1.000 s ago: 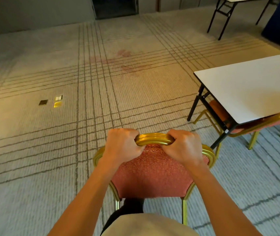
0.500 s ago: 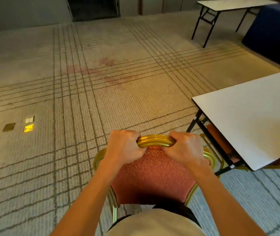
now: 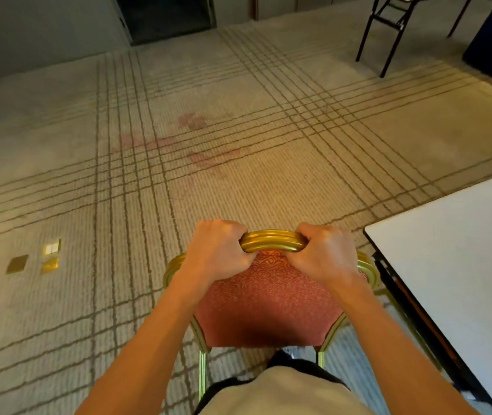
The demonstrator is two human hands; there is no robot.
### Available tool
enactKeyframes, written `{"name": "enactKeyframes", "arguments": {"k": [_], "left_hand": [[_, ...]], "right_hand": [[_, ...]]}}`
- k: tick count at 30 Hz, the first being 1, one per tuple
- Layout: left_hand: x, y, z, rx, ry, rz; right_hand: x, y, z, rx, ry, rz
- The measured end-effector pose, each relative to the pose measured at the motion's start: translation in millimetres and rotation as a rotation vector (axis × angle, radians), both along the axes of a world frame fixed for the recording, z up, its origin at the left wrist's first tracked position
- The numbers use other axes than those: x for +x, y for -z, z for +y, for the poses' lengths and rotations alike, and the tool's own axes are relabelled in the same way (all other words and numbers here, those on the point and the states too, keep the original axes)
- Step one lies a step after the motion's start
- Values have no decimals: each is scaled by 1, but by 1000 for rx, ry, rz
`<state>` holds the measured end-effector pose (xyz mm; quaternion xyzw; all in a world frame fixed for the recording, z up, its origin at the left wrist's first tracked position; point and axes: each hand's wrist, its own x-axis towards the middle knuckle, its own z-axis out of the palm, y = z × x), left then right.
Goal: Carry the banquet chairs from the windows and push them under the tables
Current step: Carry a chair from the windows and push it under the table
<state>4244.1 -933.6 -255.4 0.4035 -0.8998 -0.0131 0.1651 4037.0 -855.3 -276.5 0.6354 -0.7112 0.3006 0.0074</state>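
Over striped carpet beside a white counter, both hands, left and right, grip the banquet chair by its rigid gold top rail, likely a sturdy, moderately heavy hold.

Both forearms extend from the lower edge of view (left from 7 o'clock, right from 5 o'clock) and converge toward 12 o'clock. Left hand and right hand sit knuckles-up, side by side, fingers curled over the chair back.

The person wears a cream-coloured top over a dark lower garment. Both forearms are bare, with any sleeves out of view.
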Motion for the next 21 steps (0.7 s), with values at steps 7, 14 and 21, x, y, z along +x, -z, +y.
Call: {"name": "enactKeyframes", "arguments": {"k": [7, 14, 21], "left_hand": [[-47, -18, -123, -67, -94, 25], [-86, 4, -266, -15, -88, 50], [-125, 8, -433, 37, -64, -35]], "right_hand": [[-55, -21, -141, -23, -77, 29], [-94, -6, -281, -23, -65, 80], [-125, -3, -431, -6, 22, 129]]}}
